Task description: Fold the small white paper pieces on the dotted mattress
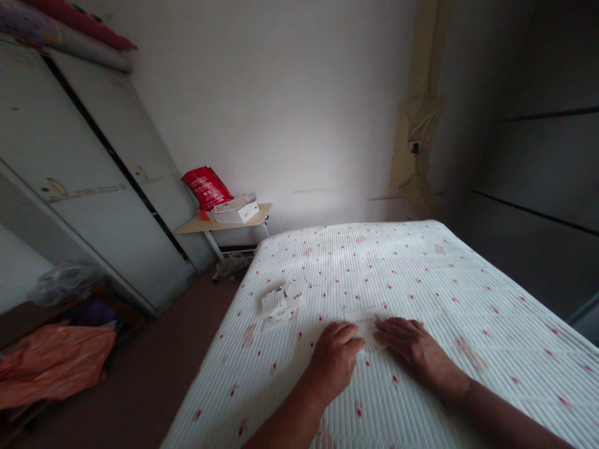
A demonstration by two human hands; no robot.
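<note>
A thin white sheet of paper with faint print lies on the mattress, between my two hands. At its left edge my left hand has bent fingers closed against the paper, with the fingertips touching it. My right hand rests palm down at the right edge, its fingers stretched out flat and reaching onto the sheet. The right thumb is hidden. To the left, apart from both hands, sits a small heap of folded printed papers.
Beyond the bed's far left corner stands a small table with a red bag and a white box. A grey wardrobe lines the left wall. An orange cloth or plastic bag lies at the lower left.
</note>
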